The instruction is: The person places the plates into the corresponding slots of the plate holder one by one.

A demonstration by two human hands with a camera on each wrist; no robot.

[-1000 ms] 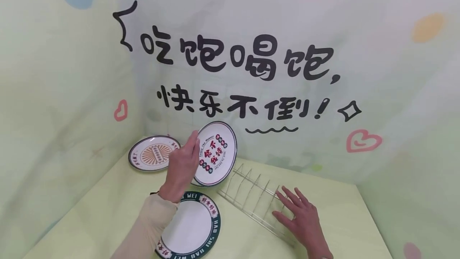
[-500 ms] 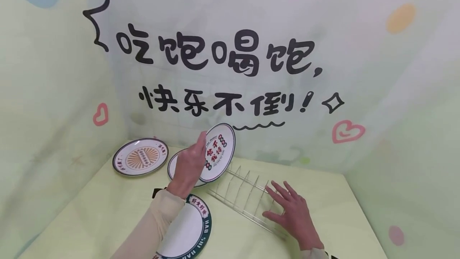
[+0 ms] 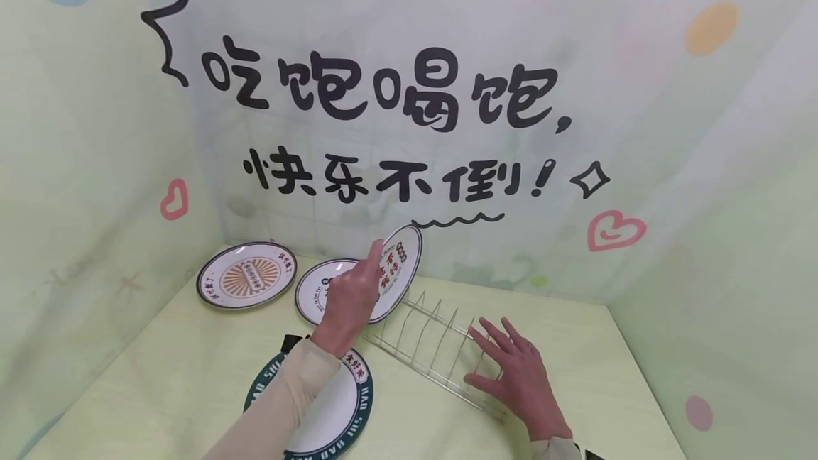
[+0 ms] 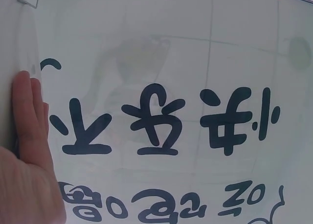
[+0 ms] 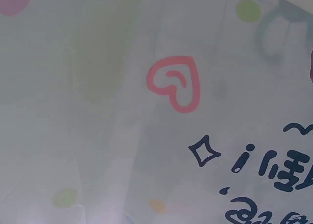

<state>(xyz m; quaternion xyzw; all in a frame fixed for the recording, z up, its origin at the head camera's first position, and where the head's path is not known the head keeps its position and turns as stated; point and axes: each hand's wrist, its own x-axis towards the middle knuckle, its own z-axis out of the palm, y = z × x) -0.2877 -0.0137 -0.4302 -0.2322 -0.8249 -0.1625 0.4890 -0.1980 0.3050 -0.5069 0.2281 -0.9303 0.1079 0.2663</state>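
My left hand grips a white plate by its left edge. Red lettering marks the plate's face, and it is tilted steeply over the left end of a wire dish rack. In the left wrist view, straight fingers lie along the pale plate at the left border. At the rack's right end is my right hand, fingers spread and fingertips right at the wires. The right wrist view has mostly wall, with a sliver of hand at its right edge.
A sunburst plate lies at the back left of the pale table. Another white plate is partly hidden behind my left hand. A green-rimmed plate sits in front, under my left sleeve. Printed walls enclose the table.
The held plate has turned more edge-on and come down slightly toward the rack. More of the white plate behind it shows. My right hand stays by the rack while the head view has shifted.
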